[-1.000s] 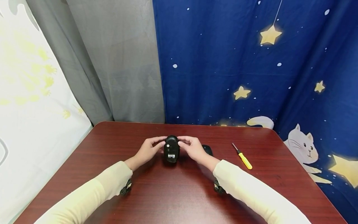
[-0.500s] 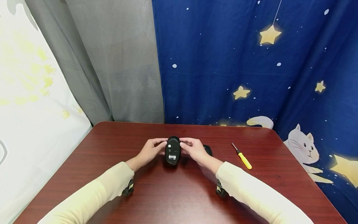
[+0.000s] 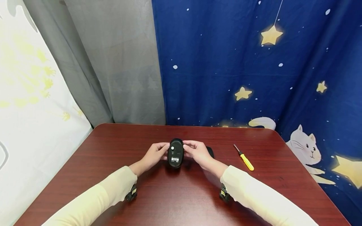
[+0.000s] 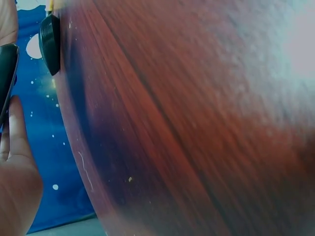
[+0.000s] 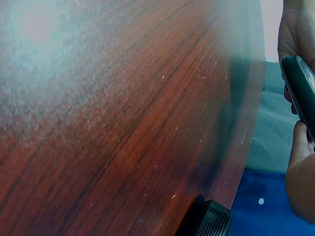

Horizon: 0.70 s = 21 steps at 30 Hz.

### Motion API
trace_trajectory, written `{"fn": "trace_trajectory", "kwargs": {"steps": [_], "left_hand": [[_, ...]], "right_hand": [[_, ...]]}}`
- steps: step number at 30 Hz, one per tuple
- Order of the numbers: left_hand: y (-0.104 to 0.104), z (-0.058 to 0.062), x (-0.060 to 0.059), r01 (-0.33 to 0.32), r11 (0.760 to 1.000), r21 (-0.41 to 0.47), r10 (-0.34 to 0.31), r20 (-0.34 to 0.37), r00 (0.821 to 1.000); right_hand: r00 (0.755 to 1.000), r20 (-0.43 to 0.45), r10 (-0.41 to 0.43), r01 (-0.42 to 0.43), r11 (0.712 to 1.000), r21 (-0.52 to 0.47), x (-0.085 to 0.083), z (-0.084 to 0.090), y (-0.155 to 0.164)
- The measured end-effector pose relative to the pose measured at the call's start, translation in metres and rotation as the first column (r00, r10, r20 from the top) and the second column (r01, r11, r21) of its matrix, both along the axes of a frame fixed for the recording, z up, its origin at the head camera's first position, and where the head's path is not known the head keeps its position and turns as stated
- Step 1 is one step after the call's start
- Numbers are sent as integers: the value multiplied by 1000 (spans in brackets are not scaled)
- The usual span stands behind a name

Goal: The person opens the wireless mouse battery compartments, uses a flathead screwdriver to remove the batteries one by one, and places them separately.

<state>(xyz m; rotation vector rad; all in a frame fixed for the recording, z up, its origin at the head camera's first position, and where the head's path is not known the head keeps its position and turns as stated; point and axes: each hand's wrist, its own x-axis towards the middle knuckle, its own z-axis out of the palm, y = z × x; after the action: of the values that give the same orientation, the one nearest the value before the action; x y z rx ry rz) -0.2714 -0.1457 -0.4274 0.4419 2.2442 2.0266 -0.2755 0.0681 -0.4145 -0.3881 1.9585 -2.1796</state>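
Note:
A black computer mouse [image 3: 175,153] is held up above the table, its underside with a white label and a small white round spot facing the head camera. My left hand [image 3: 154,154] pinches its left edge between thumb and fingers. On the opposite edge, my right hand [image 3: 199,152] grips it the same way. Both wrist views catch the mouse [image 5: 299,91] only in part, at the frame's edge. Behind the right hand a black rounded piece [image 3: 210,152] lies on the table, partly hidden; the left wrist view shows ridges on this black piece [image 4: 49,44].
A screwdriver [image 3: 245,159] with a yellow handle lies to the right on the reddish-brown table [image 3: 169,201]. Beyond the table's far edge hang a grey curtain [image 3: 127,62] and a blue starry curtain [image 3: 209,62].
Both hands and the mouse have shifted slightly right and toward the person, and the mouse has tilted a little. The grips stay the same; the head view has moved slightly.

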Motion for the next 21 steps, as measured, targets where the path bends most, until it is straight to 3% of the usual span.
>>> {"fn": "trace_trajectory", "kwargs": {"steps": [5, 16, 21], "left_hand": [[3, 0, 4, -1, 1000, 17, 0, 35, 999], [12, -4, 14, 86, 983, 161, -114, 173, 978], [15, -6, 18, 98, 977, 190, -135, 191, 972]], "right_hand": [[999, 51, -12, 13, 1000, -22, 5, 2, 1], [996, 89, 19, -15, 999, -45, 13, -1, 9], [996, 88, 22, -19, 999, -33, 15, -3, 12]]}}
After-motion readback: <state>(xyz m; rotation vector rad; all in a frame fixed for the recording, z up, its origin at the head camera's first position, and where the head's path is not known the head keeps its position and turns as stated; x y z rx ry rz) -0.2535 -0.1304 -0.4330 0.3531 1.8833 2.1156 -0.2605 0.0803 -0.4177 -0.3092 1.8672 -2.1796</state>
